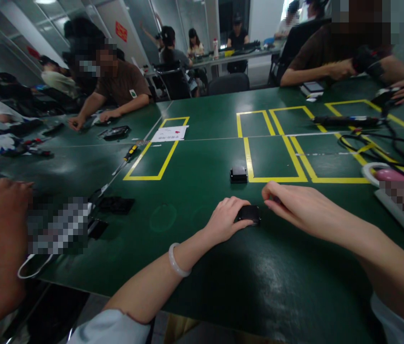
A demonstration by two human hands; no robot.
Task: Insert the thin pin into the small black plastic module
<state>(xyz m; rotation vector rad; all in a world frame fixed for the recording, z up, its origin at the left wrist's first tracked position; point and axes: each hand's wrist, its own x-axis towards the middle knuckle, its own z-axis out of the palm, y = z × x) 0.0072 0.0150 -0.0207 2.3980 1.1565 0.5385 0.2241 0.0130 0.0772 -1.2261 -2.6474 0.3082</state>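
Note:
My left hand [228,219], with a pale bangle [177,260] on its wrist, is wrapped round a small black box-like device [251,215] on the green table. To the right of the device, my right hand [288,200] hovers with thumb and fingers pinched together. Whatever lies between those fingertips is too small and dark to name. A second black block [238,174], much like the first, sits just beyond my hands, beside the corner of a yellow tape rectangle [277,179].
A co-worker's arm [1,248] reaches in at the left, near a pixelated device and black pieces [116,204]. A yellow-black screwdriver [130,153] and a paper sheet [169,134] lie farther off. Black cables [377,148] and a pink-and-white object [391,175] are at the right.

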